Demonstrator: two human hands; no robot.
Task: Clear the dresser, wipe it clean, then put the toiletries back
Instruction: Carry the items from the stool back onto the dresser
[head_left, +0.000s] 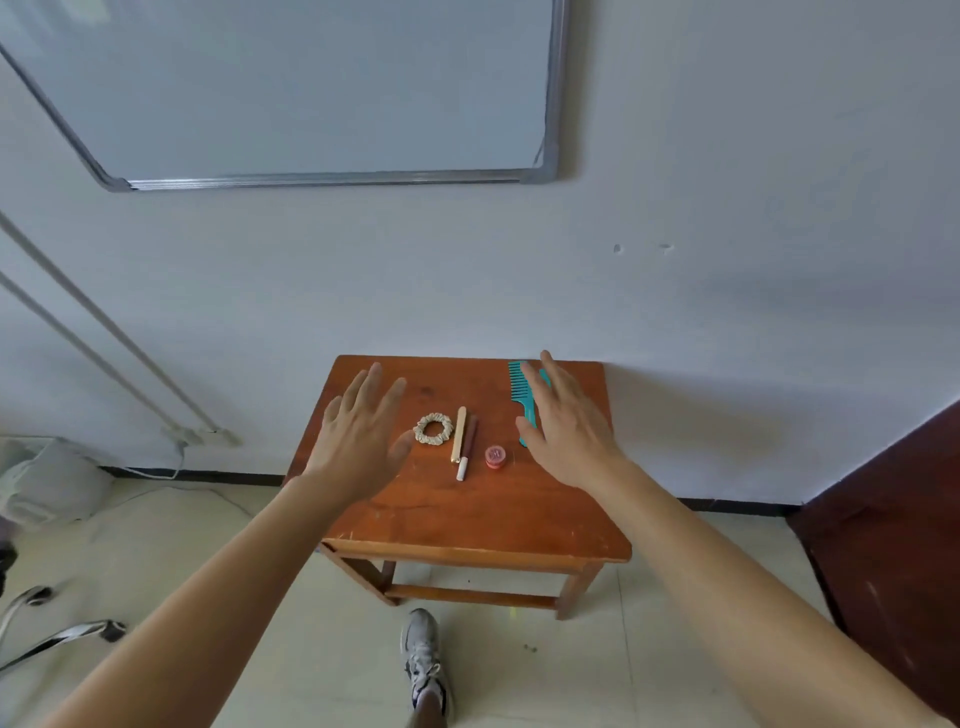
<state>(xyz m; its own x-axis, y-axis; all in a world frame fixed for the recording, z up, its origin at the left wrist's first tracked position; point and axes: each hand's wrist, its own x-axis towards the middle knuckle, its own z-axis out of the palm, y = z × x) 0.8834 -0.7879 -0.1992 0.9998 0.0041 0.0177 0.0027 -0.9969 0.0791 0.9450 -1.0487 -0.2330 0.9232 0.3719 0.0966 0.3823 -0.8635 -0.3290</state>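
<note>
Left hand (358, 441): fingers spread, empty, over the bench (467, 525), well left of the small red jar (496, 457). Right hand (566, 436): also spread and empty, just right of the jar, partly covering a teal comb (517, 389). Left of the jar, in order: white-capped dark pen (469, 439), cream stick (458, 431), beige scrunchie (434, 428). Cannot tell whether either palm touches the wood.

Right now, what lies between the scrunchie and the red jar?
In the head view, two slim things lie side by side between the scrunchie and red jar: a cream-gold stick and a dark red stick with a white end.
</note>
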